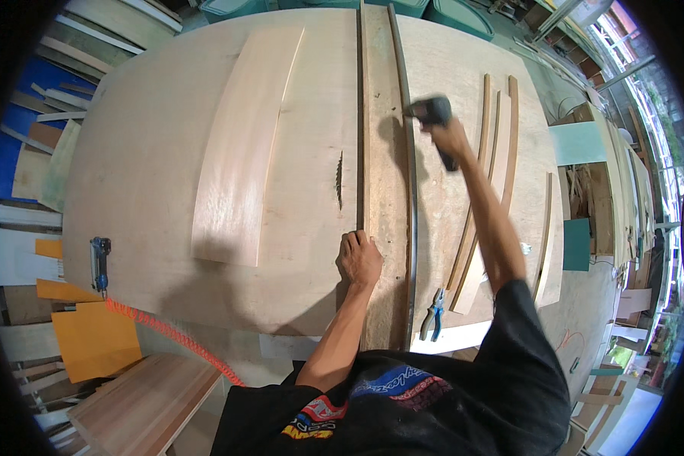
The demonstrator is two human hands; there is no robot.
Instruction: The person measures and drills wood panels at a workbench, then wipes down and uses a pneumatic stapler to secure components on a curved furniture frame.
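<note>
"Drill (433,111), where is it?"

"Wrapped in your right hand's (450,139) grip, nose at the long board's (384,175) right edge; I can't tell if they touch. Your left hand's (361,258) fingers curl at its left edge, clamping or merely resting, unclear."

"Dangers?"

"Angled, the drill might skid. Slipping forward, your left hand could meet the toothed blade (340,180) on the bench (144,152)."

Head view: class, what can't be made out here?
In the head view:
Long board: near end hidden by the black shirt.
Drill: trigger covered by the right hand; tip too small and blurred.
Left hand: palm hidden by its own back.
Red hose: lower end hidden behind the shirt.
</note>
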